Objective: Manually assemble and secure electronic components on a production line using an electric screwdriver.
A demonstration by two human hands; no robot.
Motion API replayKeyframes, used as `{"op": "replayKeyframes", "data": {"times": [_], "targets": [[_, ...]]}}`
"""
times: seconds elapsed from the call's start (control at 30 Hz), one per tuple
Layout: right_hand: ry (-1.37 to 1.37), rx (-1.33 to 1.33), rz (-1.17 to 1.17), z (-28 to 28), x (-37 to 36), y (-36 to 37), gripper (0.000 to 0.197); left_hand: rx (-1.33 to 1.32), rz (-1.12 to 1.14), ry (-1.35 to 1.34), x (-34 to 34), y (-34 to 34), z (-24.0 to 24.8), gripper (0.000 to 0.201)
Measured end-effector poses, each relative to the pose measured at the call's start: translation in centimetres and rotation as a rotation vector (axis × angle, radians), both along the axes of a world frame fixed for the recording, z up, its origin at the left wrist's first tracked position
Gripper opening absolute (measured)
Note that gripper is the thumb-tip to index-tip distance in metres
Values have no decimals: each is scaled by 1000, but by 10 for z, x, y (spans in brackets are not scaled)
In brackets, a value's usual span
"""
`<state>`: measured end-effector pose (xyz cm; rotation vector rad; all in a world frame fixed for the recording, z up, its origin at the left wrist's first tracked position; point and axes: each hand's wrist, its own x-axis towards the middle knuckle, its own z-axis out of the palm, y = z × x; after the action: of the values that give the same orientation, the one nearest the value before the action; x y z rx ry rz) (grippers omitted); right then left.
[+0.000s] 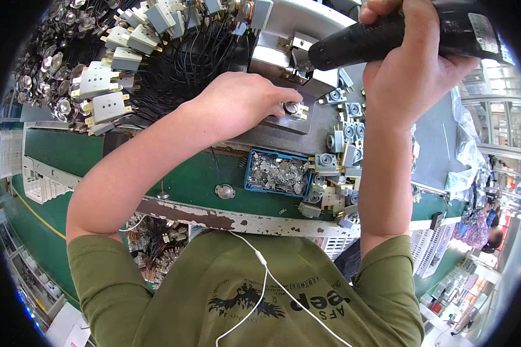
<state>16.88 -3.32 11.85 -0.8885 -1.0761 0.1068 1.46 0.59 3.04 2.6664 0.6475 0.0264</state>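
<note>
My left hand [241, 103] reaches over a metal block [300, 122] under a small press. Its fingertips close on a small round metal-and-white part [292, 108] with brass tabs, seated on that block. The part is half hidden by my fingers. My right hand [408, 63] is wrapped around the thick black handle [359, 46] of the press. The handle slants from the metal press head [298, 55] up to the right. Just right of the block lie several grey-white switch-like housings [348, 132] with round centres and brass tabs.
A blue tray [247, 182] of small metal pieces stands near the green bench edge, with a loose metal disc part [225, 191] beside it. White housings [111, 107] with black wires are heaped at the left. Clear plastic film [464, 139] lies at the right.
</note>
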Motion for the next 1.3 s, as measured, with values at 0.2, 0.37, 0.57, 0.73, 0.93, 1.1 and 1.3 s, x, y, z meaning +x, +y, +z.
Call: {"op": "replayKeyframes", "data": {"times": [0.2,0.37,0.57,0.73,0.93,1.1,1.3], "targets": [[-18,-4,9,-7,-3,5,25,-31,5,28,0,1,1,41],[-23,-31,-16,-5,-6,4,26,-31,-8,13,0,1,0,41],[-44,-37,-58,-4,-19,2,29,-5,5,9,0,0,-4,42],[-85,0,-128,-9,-28,0,39,-2,0,30,1,0,-2,44],[-148,33,-135,-9,-35,-4,40,-8,7,11,0,0,-6,44],[-82,-120,-106,-6,-26,-2,33,26,7,-4,-3,0,-13,43],[-73,-130,-76,3,-5,-28,22,32,-15,-165,-1,4,-17,36]]}}
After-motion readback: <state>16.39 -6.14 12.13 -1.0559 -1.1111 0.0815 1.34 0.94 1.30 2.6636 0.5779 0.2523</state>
